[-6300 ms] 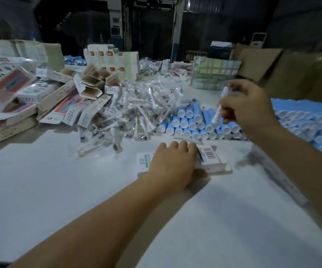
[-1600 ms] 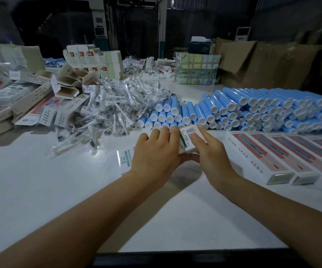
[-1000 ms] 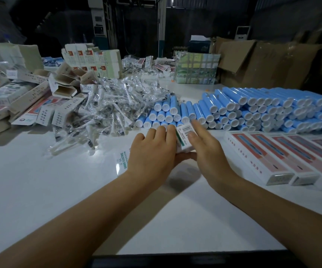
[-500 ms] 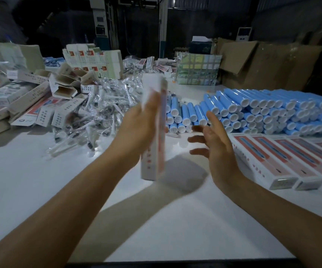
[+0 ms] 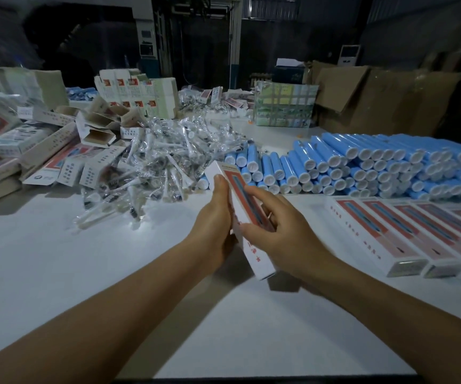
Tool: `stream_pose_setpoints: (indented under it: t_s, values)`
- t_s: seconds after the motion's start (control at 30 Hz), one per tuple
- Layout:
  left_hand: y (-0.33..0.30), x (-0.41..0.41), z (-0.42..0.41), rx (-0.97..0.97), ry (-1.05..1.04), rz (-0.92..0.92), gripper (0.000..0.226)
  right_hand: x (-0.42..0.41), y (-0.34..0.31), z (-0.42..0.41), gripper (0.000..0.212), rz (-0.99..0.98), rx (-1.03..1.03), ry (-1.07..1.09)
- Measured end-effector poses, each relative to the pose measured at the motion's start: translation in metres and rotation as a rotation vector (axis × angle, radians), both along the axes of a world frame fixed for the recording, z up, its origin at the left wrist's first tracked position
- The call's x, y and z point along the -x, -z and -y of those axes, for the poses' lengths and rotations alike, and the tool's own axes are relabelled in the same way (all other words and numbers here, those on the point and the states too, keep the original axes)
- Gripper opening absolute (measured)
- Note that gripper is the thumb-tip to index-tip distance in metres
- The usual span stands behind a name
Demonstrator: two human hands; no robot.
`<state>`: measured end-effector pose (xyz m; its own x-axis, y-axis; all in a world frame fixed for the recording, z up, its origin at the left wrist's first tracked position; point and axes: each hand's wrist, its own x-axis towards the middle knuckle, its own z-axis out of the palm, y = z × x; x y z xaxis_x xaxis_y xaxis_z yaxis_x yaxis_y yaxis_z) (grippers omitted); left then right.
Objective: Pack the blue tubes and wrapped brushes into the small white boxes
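A long white box with a red and blue front point(image 5: 242, 195) is held tilted above the table, its far end raised. My left hand point(image 5: 214, 225) grips its left side. My right hand point(image 5: 276, 231) closes over its front and right side. Beyond it lies a wide stack of blue tubes with white caps point(image 5: 362, 167). To the left of the tubes is a heap of clear-wrapped brushes point(image 5: 151, 167). A row of several closed boxes of the same kind point(image 5: 406, 231) lies flat on the right.
Open and flat white boxes point(image 5: 57, 145) pile up at the left. Upright white cartons point(image 5: 137, 92) and a wrapped bundle point(image 5: 284, 106) stand at the back. Brown cardboard point(image 5: 376, 98) leans at the back right. The white table point(image 5: 113, 273) spreads before me.
My left hand lowered the upright box and turned it so its red front faces up. My right hand, open half a second ago, has closed on the box.
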<state>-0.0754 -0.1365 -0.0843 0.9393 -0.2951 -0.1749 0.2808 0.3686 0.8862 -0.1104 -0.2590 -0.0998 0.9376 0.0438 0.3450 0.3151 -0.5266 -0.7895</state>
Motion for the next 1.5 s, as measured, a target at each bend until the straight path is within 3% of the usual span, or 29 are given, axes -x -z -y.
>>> stream_pose_setpoints:
  t_s: [0.1, 0.2, 0.37, 0.47, 0.6, 0.67, 0.73, 0.8, 0.9, 1.07, 1.23, 1.37, 1.5]
  values:
    - [0.001, -0.006, -0.004, -0.093, -0.071, 0.067, 0.062, 0.002, -0.016, 0.012, 0.062, 0.001, 0.110, 0.077]
    - [0.002, -0.013, -0.012, -0.127, -0.112, 0.071, 0.060, 0.004, -0.033, 0.036, 0.063, -0.049, 0.360, 0.192]
    - [0.009, -0.013, -0.015, -0.152, -0.059, 0.106, 0.049, 0.013, -0.025, 0.098, 0.062, -0.309, 1.015, 0.560]
    - [0.009, -0.014, -0.014, -0.177, -0.028, 0.133, 0.041, 0.019, -0.014, 0.126, 0.057, -0.371, 0.957, 0.669]
    - [0.012, -0.012, -0.011, -0.234, -0.009, 0.189, 0.032, 0.017, -0.015, 0.131, 0.051, -0.381, 0.955, 0.656]
    - [0.013, -0.010, -0.010, -0.297, -0.020, 0.224, 0.034, 0.017, -0.021, 0.124, 0.036, -0.245, 0.905, 0.648]
    - [0.014, -0.009, -0.009, -0.344, -0.028, 0.260, 0.037, 0.015, -0.030, 0.111, 0.023, 0.019, 0.699, 0.615]
    - [0.015, -0.008, -0.008, -0.359, -0.035, 0.289, 0.041, 0.008, -0.037, 0.092, 0.035, 0.189, 0.492, 0.524]
    - [0.016, -0.007, -0.004, -0.327, -0.045, 0.272, 0.047, -0.012, -0.042, 0.053, 0.049, 0.268, 0.382, 0.407]
    - [0.019, -0.007, -0.005, -0.330, -0.037, 0.315, 0.058, -0.042, -0.006, 0.007, 0.041, 0.220, 0.430, 0.291]
    - [0.018, -0.008, -0.004, -0.319, -0.024, 0.352, 0.065, -0.052, 0.026, 0.001, 0.037, 0.068, 0.747, 0.278]
    - [0.015, -0.007, -0.007, -0.295, -0.032, 0.322, 0.054, -0.050, 0.024, 0.002, 0.036, 0.043, 0.762, 0.252]
    - [-0.006, -0.028, -0.032, -0.408, -0.103, 0.362, 0.044, -0.042, 0.019, 0.001, 0.040, 0.040, 0.728, 0.231]
